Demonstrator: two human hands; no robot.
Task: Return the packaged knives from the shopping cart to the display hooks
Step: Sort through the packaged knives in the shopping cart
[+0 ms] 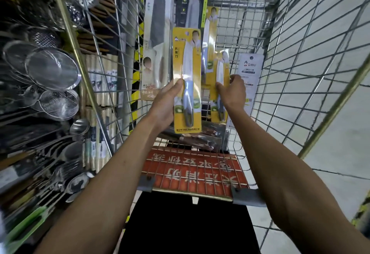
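Note:
Over the wire shopping cart [280, 97], my left hand [166, 101] grips a yellow packaged knife [187, 77] by its left edge and holds it upright. My right hand [233, 93] grips a smaller yellow packaged knife [221, 73] just to the right. Behind them, more packaged knives stand in the cart: a white pack with a dark blade [157, 39], a black pack [192, 5], another yellow pack [210, 37] and a white card pack [249, 77]. Dark packs [202, 139] lie on the cart floor.
Store shelving on the left holds metal strainers [52, 67], skimmers, ladles [78, 127] and boxed goods [102, 85]. The cart's red child-seat flap [196, 171] and handle bar are nearest me. Grey tiled floor [330, 133] lies to the right.

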